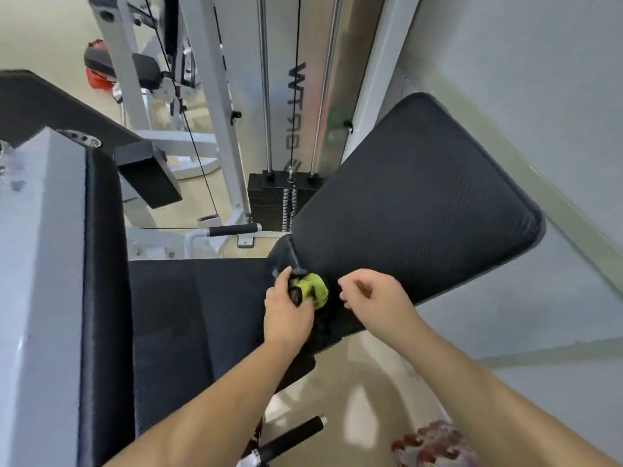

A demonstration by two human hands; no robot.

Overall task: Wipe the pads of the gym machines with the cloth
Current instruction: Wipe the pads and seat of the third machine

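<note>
Pale walls and a beige floor enclose a gym room of white-framed machines; work is at the nearest one. Left hand [288, 315] grips a bunched lime-green cloth with dark patches [312, 289], fingers curled round it and thumb on top, pressing it onto the padding. The cloth sits at the seam where the flat black textured seat pad [195, 315] meets the broad black rounded back pad [421, 197]. Right hand [374, 296] hovers just beside the cloth, over the lower edge of the back pad, fingers loosely curled and holding nothing visible. A long black side pad on a grey panel [101, 264] runs along the left of the seat. Beyond the back pad stand a black weight stack [269, 203] and a chrome handle with a black foam grip [232, 229]. Progress assessment: no damp trail or streak shows on either pad, so the wiped area cannot be determined. Judging by cloth position, the seam is in hand; the side pad and the padded machines farther back probably remain.
</note>
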